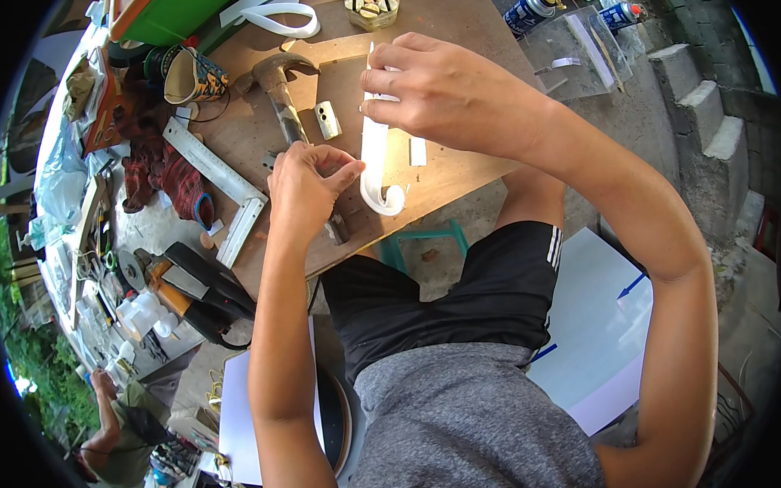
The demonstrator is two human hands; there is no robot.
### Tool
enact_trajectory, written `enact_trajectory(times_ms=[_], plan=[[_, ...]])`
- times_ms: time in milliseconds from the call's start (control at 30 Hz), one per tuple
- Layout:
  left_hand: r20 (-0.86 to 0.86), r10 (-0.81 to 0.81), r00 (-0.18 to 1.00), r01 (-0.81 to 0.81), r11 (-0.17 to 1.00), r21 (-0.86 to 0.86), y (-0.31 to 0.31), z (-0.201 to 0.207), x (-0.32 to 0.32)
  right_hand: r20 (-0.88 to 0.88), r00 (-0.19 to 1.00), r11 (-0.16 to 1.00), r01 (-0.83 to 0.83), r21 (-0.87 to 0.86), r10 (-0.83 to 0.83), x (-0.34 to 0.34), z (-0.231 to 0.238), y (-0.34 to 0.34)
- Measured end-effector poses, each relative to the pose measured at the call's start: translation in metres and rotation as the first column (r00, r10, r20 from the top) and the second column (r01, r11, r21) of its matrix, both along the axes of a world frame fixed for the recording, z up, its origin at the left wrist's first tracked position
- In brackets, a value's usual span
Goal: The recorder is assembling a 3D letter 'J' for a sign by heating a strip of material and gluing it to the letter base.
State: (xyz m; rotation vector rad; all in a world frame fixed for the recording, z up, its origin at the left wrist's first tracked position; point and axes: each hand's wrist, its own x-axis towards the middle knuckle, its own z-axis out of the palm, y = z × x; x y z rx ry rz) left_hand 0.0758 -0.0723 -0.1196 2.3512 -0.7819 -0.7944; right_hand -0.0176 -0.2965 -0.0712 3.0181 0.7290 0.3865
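Note:
A white flexible strip [373, 149] stands over the wooden table, its lower end bent into a hook-like curl. My right hand [443, 95] is closed around its upper part, fingers bent over it. Lower down, above the curl, the thumb and finger of my left hand [305, 185] pinch at the strip's left edge; the exact contact is partly hidden. Beneath my left hand lies a claw hammer [280, 72], its handle partly covered. Between the two hands, a small metal block with holes [328, 120] rests on the table. A short white piece [418, 151] lies right of the strip.
A metal try square [217, 165] lies left on the table [471, 165], near a patterned cup [194, 75] and a dark red cloth [173, 180]. At the back are a green bin [171, 13], a white strip loop [282, 21] and a jar [371, 4]. An angle grinder [191, 293] sits lower left. Another person [126, 424] is farther left.

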Motion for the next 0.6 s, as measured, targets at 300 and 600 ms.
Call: enact_trajectory(times_ms=[300,600], plan=[[-0.03,0.012,0.999,-0.011,1.0,0.023,-0.0003,0.0018,0.0001,-0.004,1.0,1.0,0.001,0.011,-0.001,-0.0022,-0.0073,0.0056],[-0.03,0.011,0.999,-0.01,1.0,0.022,0.0001,0.0006,0.0,-0.009,0.999,0.999,0.039,0.024,-0.039,-0.0068,-0.0068,0.0052]])
